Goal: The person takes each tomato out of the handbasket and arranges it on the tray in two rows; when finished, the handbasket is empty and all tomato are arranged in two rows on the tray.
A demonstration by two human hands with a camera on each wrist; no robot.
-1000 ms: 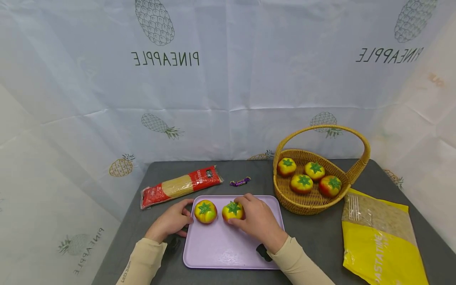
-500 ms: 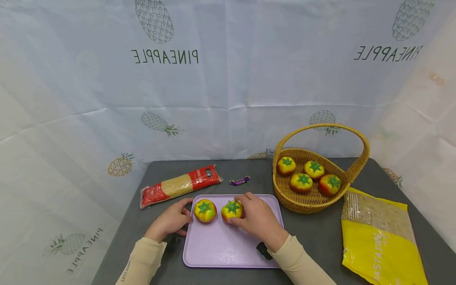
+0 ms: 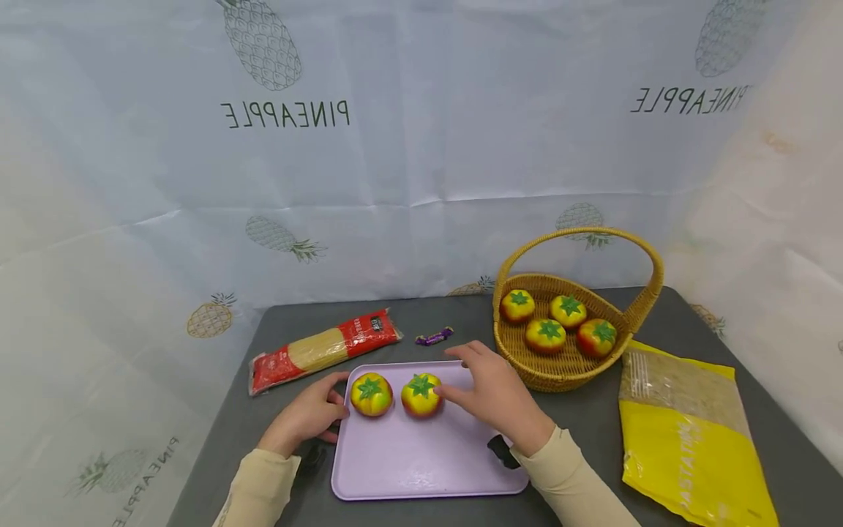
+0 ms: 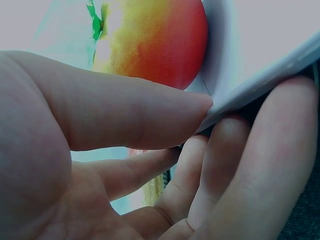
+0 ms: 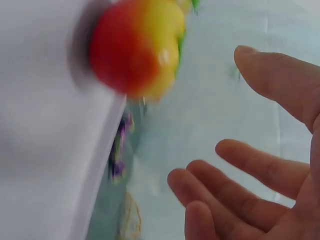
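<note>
A lilac tray point(image 3: 421, 468) lies on the dark table, bearing two yellow-and-red, tomato-like fruits with green star-shaped tops, a left fruit point(image 3: 372, 395) and a right fruit point(image 3: 421, 396). My left hand point(image 3: 308, 413) holds the tray's left rim, thumb point(image 4: 150, 112) on the edge and fingers against its outer side and underside. Just right of the right fruit, my right hand point(image 3: 494, 388) hovers over the tray with thumb and fingers spread. The right wrist view shows a gap between this hand point(image 5: 260, 185) and the blurred fruit point(image 5: 132, 47).
A wicker basket point(image 3: 527, 373) with a tall handle holds several similar fruits at the back right. Beside it lies a yellow pasta bag point(image 3: 691, 454). Behind the tray are a red-ended noodle packet point(image 3: 323, 350) and a purple-wrapped candy point(image 3: 435, 337). A pineapple-print curtain point(image 3: 395, 161) closes off the back.
My right hand has let go of the right fruit and drawn back to the right. My left hand stays at the tray's rim. The head view has shifted slightly.
</note>
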